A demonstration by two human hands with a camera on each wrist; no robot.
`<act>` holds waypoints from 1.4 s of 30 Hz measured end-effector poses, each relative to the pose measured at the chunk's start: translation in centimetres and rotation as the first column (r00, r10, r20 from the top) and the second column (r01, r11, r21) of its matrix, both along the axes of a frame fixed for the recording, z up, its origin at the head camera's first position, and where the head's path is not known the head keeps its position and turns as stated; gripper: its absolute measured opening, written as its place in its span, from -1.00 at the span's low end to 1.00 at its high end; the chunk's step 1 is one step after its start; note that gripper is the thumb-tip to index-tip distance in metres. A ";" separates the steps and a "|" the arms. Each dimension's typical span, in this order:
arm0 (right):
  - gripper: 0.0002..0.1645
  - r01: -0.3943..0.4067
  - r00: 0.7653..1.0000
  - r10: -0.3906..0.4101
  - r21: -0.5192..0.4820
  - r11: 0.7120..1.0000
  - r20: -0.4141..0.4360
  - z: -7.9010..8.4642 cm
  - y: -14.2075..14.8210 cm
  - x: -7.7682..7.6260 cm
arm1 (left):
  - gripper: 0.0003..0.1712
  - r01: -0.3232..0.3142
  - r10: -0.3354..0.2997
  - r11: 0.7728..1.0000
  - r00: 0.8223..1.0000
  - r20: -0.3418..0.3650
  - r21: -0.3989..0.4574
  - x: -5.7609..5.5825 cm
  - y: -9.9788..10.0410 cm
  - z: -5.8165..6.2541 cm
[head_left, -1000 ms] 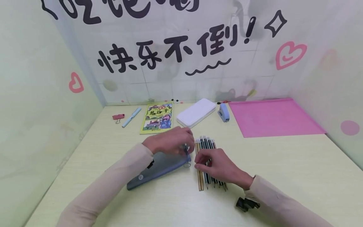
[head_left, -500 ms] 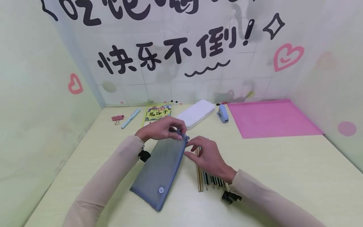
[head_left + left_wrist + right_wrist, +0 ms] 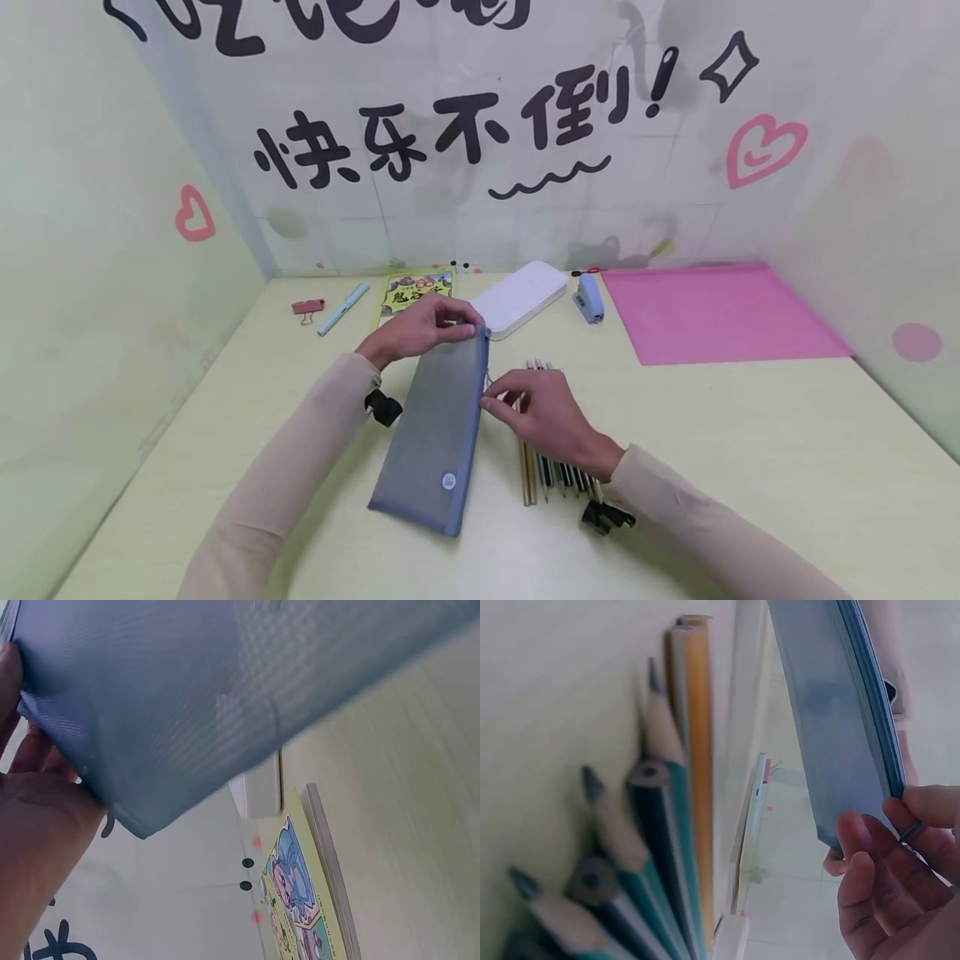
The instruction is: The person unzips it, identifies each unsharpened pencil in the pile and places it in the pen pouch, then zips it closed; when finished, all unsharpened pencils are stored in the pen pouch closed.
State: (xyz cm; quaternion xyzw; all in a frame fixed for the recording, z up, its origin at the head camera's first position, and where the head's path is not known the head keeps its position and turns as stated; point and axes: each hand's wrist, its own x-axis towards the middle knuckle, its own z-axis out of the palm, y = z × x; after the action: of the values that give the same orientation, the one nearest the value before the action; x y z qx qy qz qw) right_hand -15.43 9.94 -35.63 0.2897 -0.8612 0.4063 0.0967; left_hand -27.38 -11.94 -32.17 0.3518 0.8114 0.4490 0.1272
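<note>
A blue-grey mesh zip pouch stands tilted over the table, its zipped edge facing right. My left hand grips its upper end between thumb and fingers. At that zipped edge, below the left hand, my right hand pinches the zipper pull with thumb and forefinger; the right wrist view shows the small dark metal loop between them. Under the right hand lies a row of pencils, two golden and several dark green, partly hidden by that hand. The left wrist view is mostly filled by the pouch.
Along the back are a red binder clip, a light blue pen, a yellow comic-style book, a white case and a blue stapler. A pink sheet lies at the back right, near the wall.
The pouch has been lifted and turned from lying slantwise to nearly upright. My left hand moved up and away with its end; my right hand left the pencils for the zipped edge.
</note>
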 end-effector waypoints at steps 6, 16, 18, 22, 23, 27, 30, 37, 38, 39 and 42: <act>-0.91 -0.024 1.000 0.024 0.038 0.999 -0.002 -0.2 0.1 0.7 | -0.77 -0.061 0.061 0.998 0.998 0.001 0.014 -0.9 -0.5 -0.2; -0.89 -0.110 0.993 0.105 0.097 0.989 0.058 -0.2 -0.2 2.4 | -0.76 -0.180 0.178 0.982 0.983 0.037 0.049 -2.7 -2.3 -0.4; -0.89 -0.118 0.992 0.112 0.103 0.988 0.065 -0.3 -0.2 2.7 | -0.77 -0.191 0.188 0.980 0.980 0.057 0.048 -2.9 -2.5 -0.6; -0.91 -0.121 0.992 0.116 0.101 0.987 0.056 -0.5 -0.5 3.3 | -0.74 -0.221 0.216 0.974 0.972 0.095 0.049 -3.1 -2.8 -0.8; -0.91 -0.120 0.992 0.116 0.100 0.988 0.053 -0.5 -0.5 3.4 | -0.73 -0.231 0.225 0.972 0.969 0.102 0.050 -3.2 -2.9 -0.9; -0.92 -0.118 0.993 0.115 0.087 0.989 0.031 -0.5 -0.7 3.8 | -0.69 -0.261 0.255 0.964 0.961 0.106 0.043 -3.6 -3.2 -1.0; -0.93 -0.129 0.992 0.130 0.087 0.988 -0.002 -0.4 -0.6 4.0 | -0.70 -0.291 0.284 0.955 0.952 0.111 0.052 -3.9 -3.4 -1.2; -0.95 -0.151 0.984 0.158 0.077 0.986 -0.085 -0.5 -0.7 4.5 | -0.69 -0.338 0.328 0.939 0.936 0.127 0.070 -4.6 -3.8 -1.5; -0.95 -0.148 0.983 0.153 0.061 0.987 -0.105 -0.6 -0.7 4.5 | -0.69 -0.345 0.335 0.936 0.934 0.127 0.070 -4.6 -3.8 -1.5; -0.95 -0.142 0.981 0.147 0.042 0.989 -0.129 -0.7 -0.7 4.6 | -0.68 -0.355 0.343 0.932 0.930 0.133 0.075 -4.7 -3.9 -1.5; -0.90 -0.127 0.974 0.117 -0.039 0.991 -0.192 -0.9 -0.8 4.5 | -0.67 -0.378 0.363 0.922 0.920 0.147 0.086 -4.8 -4.0 -1.7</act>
State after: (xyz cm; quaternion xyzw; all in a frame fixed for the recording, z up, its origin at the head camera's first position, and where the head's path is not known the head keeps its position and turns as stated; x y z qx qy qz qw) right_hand -10.89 9.17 -36.52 0.3769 -0.8180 0.4038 0.1604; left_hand -32.18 -15.93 -33.84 0.1689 0.8267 0.5318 0.0717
